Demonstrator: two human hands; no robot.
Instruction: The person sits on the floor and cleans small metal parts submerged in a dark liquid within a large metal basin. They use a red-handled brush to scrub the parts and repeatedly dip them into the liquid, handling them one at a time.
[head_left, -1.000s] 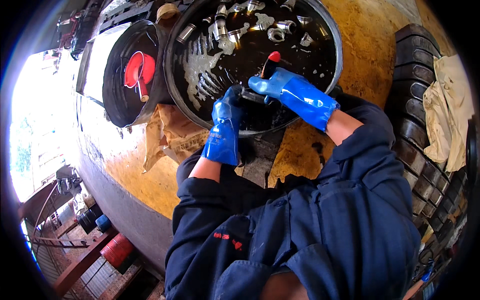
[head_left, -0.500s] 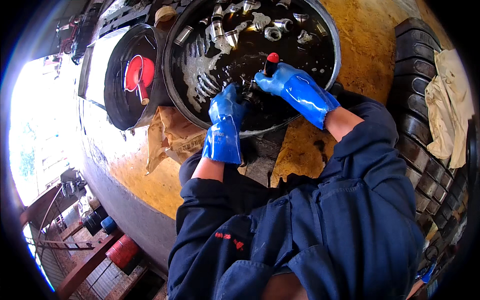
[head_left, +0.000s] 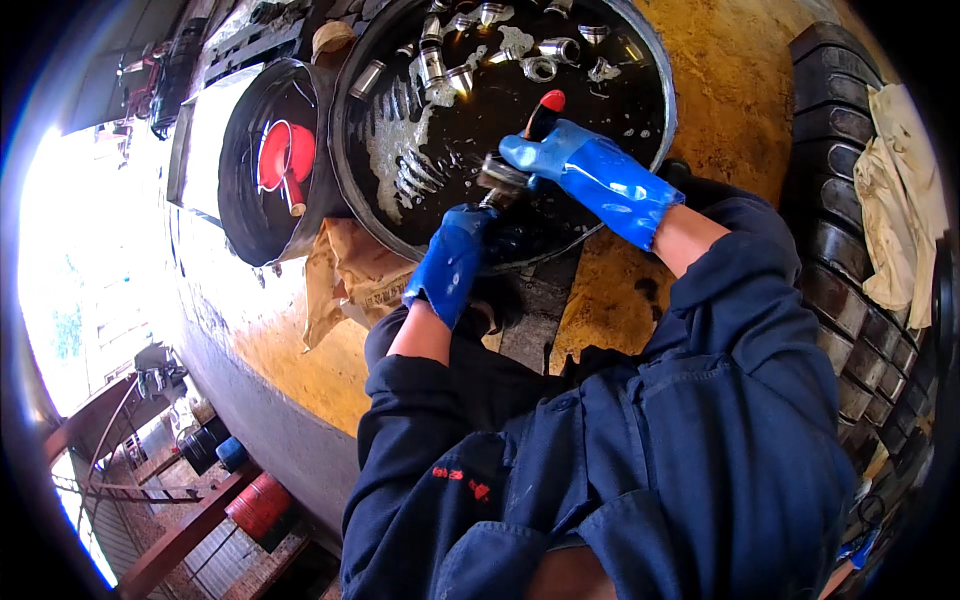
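Observation:
Both my hands wear long blue rubber gloves over a wide round black basin (head_left: 655, 60) of dark liquid. My left hand (head_left: 462, 228) is closed around the lower end of a shiny metal part (head_left: 503, 177), which looks like a piston on a rod. To its right, my right hand (head_left: 545, 150) grips a tool with a dark, red-tipped handle (head_left: 552, 102); its working end is hidden by the glove and the part. Several similar cylindrical metal parts (head_left: 431, 63) lie in the basin's far side, with foam around some of them.
Left of the basin, a red dipper (head_left: 287, 150) sits in a smaller black tub (head_left: 232, 190). Brown paper sacking (head_left: 350, 265) lies below that tub. A large tyre (head_left: 825, 170) stands at right with a pale cloth (head_left: 895, 200) over it. A red drum (head_left: 262, 505) shows lower left.
My left hand has shifted slightly right and downward, and the metal part now shows above the liquid. My right hand with the tool has moved slightly up. The view has shifted a little.

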